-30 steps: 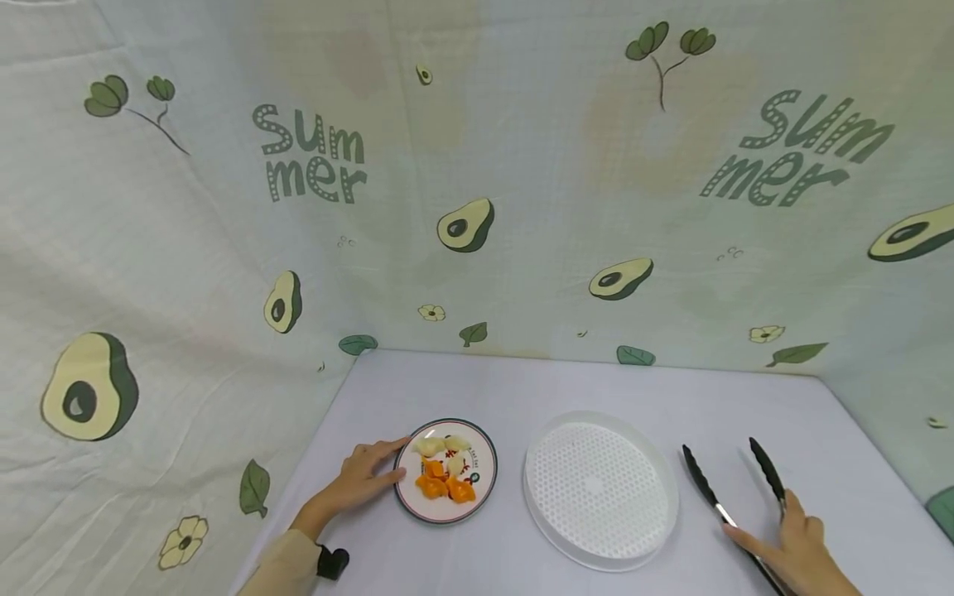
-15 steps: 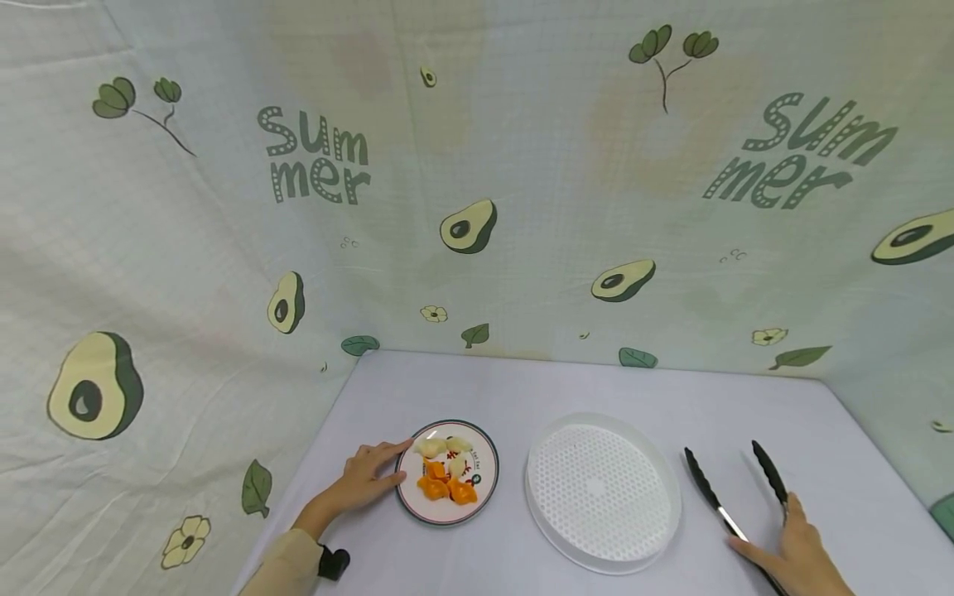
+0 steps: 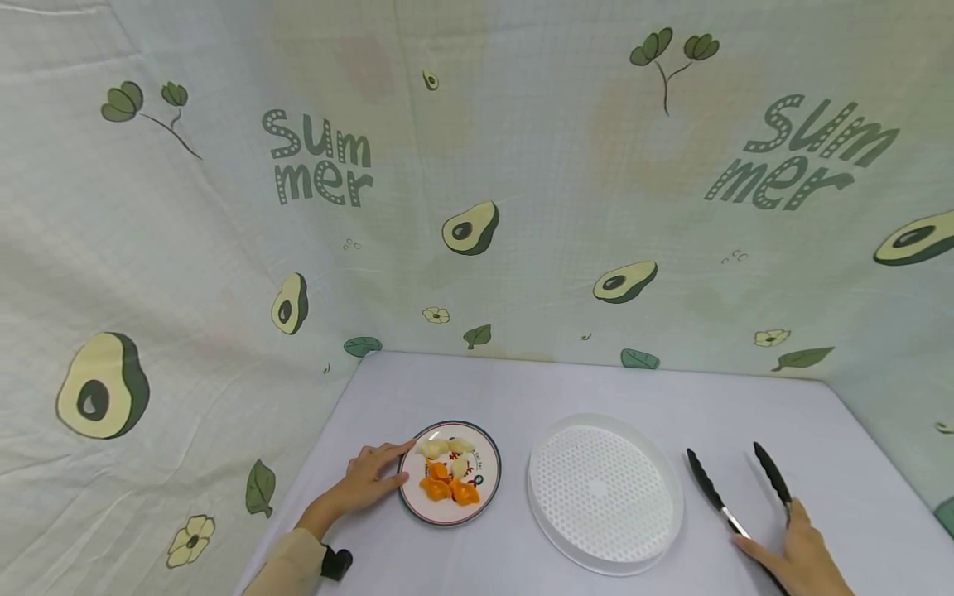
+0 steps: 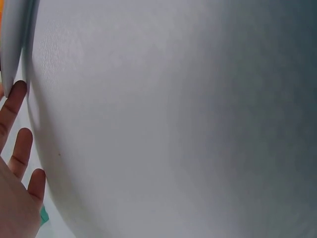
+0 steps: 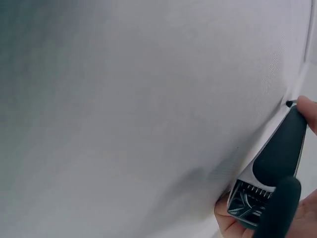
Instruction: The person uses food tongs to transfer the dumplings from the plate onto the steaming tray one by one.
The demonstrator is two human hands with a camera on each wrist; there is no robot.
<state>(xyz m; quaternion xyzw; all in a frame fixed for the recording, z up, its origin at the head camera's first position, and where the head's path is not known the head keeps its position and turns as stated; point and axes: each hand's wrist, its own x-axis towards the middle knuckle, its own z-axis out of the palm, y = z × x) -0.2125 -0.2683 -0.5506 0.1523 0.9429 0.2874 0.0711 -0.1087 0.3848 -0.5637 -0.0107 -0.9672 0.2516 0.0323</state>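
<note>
My left hand (image 3: 365, 478) rests on the table, its index fingertip and thumb at the left rim of a round plate (image 3: 488, 497) with a dark-edged border. On the plate lie several orange dumpling-shaped pieces (image 3: 436, 488) and a few pale ones (image 3: 435, 449). In the left wrist view, the fingers (image 4: 10, 111) are extended, one touching the underside of the plate's edge (image 4: 14, 39). My right hand (image 3: 803, 550) grips a pair of tongs (image 3: 735, 524) with black tips, their arms spread wide. The right wrist view shows the dark grip of the tongs (image 5: 281, 148) between thumb and fingers.
Between the plate and the tongs lies a round white perforated tray (image 3: 596, 488) with a raised rim. A white cloth covers the table (image 3: 522, 389). Behind and at both sides hangs a curtain (image 3: 537, 165) printed with avocados.
The head view has shifted slightly, so everything sits a little further right and lower. Both hands keep their places at the plate and on the tongs.
</note>
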